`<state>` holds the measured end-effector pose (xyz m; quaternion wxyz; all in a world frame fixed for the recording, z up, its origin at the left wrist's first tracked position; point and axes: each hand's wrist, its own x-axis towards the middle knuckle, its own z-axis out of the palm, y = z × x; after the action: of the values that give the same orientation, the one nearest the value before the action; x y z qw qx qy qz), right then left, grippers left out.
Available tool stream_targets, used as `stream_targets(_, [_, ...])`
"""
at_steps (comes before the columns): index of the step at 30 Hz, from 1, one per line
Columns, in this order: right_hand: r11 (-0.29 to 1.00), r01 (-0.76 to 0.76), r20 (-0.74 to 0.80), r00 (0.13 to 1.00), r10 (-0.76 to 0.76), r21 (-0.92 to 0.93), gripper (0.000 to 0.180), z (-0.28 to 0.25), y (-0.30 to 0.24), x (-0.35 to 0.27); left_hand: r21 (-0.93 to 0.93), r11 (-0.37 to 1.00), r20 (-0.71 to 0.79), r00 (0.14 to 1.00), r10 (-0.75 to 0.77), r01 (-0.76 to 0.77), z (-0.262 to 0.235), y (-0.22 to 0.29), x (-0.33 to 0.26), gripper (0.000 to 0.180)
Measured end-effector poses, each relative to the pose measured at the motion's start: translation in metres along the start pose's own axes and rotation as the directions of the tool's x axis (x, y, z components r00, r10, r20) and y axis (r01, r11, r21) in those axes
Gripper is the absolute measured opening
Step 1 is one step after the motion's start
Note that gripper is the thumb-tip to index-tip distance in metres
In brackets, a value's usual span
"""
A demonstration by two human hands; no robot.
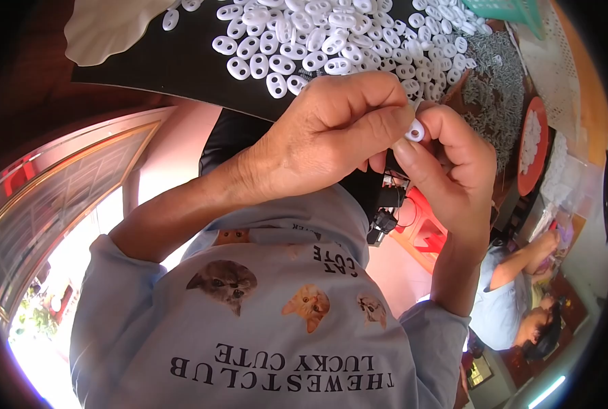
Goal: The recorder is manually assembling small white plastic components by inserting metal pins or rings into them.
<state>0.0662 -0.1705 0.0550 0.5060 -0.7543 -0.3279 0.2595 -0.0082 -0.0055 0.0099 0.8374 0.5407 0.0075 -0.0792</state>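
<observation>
We look down over our pale blue shirt (pixel 270 341), printed with cat faces, filling the near part of the view. Beyond it runs the desk (pixel 181 65), its black surface stretching across the far side. Out there lies a wide spread of white oval plastic pieces (pixel 331 34), each with two holes, heaped loosely from the far middle toward the far right. Just right of that heap we see a pile of small grey metal parts (pixel 494 88), and beside it a red dish (pixel 532 146) carrying more white pieces. At the far left corner sits a white scalloped dish (pixel 110 27), and at the far right a green basket (pixel 511 10) pokes in at the edge.

Another person (pixel 515 300) in a light blue top sits low at the near right, well apart from us.

Now to the middle: our left hand (pixel 331 133) is curled closed, fingers bunched with the thumb pressing toward the right hand. Our right hand (pixel 450 167) meets it, fingertips touching. And there it is, one single white piece (pixel 415 129), pinched at the right hand's fingertips, held up above the near edge of the desk, right between both hands. Whether the left hand grips something small too, we cannot tell.
</observation>
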Motion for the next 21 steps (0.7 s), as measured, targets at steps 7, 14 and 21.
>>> stream_targets(7, [1.000, 0.005, -0.046, 0.999, -0.006, -0.029, 0.012, -0.001, 0.013, -0.005, -0.006, 1.000, -0.005, 1.000, 0.027, -0.027, -0.001, -0.004, 0.001, 0.019])
stream_targets(14, [1.000, 0.010, -0.118, 0.993, -0.009, 0.003, 0.012, 0.005, 0.016, -0.010, -0.037, 0.998, -0.084, 0.996, 0.043, -0.046, 0.002, -0.006, 0.000, 0.019])
stream_targets(21, [1.000, 0.015, -0.163, 0.986, -0.013, 0.010, 0.015, 0.012, 0.014, -0.012, -0.028, 0.998, -0.078, 0.995, 0.059, -0.061, 0.003, -0.008, 0.000, 0.019])
